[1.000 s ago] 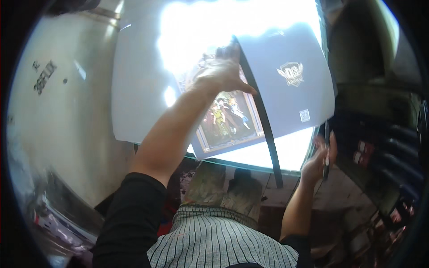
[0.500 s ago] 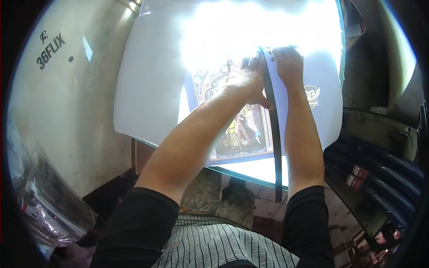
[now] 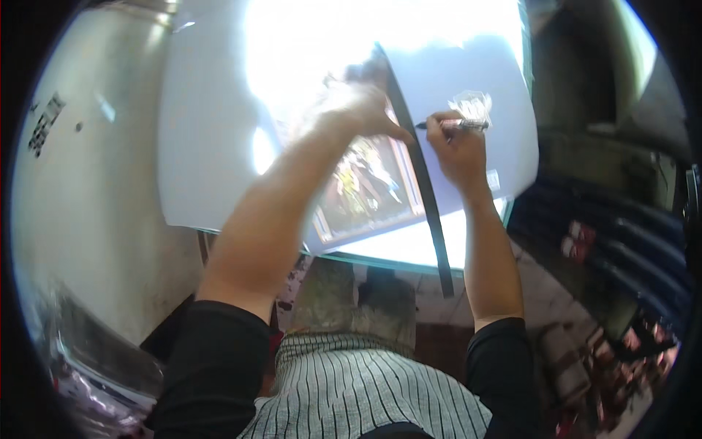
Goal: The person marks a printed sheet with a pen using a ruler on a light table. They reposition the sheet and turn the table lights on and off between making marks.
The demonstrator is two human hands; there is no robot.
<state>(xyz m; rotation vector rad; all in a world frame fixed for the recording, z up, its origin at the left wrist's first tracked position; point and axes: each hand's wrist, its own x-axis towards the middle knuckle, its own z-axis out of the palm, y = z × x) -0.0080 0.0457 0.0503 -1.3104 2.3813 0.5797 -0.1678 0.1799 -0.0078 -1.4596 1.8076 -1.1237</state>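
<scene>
A long black ruler-like strip (image 3: 426,190) lies slantwise over a blue printed cover sheet (image 3: 384,228) with an ornate frame and a colourful picture of figures. Its near end sticks out past the table edge. My left hand (image 3: 351,106), smeared by motion, lies over the sheet with fingers spread and thumb at the strip's left side; its fingertips fade into the glare. Right of the strip, my right hand (image 3: 461,150) grips a slim pen (image 3: 472,125), its dark tip pointing left and close to the strip.
Under the sheet is a brightly lit glass-edged table (image 3: 365,264), with a large white sheet (image 3: 201,146) on its left. A pale wall or cabinet (image 3: 110,205) stands at far left, clear plastic-wrapped goods (image 3: 95,351) below it. Dark blue wrapped bundles (image 3: 614,256) lie at right.
My right hand has come nearer to me along the strip, and the pen now shows in it. The view has shifted, the strip slants more, and my left hand is blurred.
</scene>
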